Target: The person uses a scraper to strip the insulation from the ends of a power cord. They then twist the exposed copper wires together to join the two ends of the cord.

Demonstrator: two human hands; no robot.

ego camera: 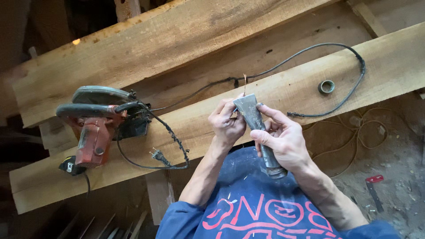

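My right hand (283, 137) grips a grey metal chisel-like tool (254, 119) by its shaft, wide blade end up. My left hand (226, 124) pinches something thin at the blade's left edge; a frayed end of bare wire (244, 80) sticks up just above the blade. A black cable (310, 53) runs from there across the wooden plank (389, 62) in a loop. Both hands hover over the near plank's edge, above my blue printed shirt.
A red circular saw (95, 126) rests on the plank at left, its taped cord and plug (159, 156) coiled beside it. A roll of tape (326, 86) lies on the plank at right. A second plank (177, 35) lies farther back. Dirt floor with a red-handled tool (374, 188) at lower right.
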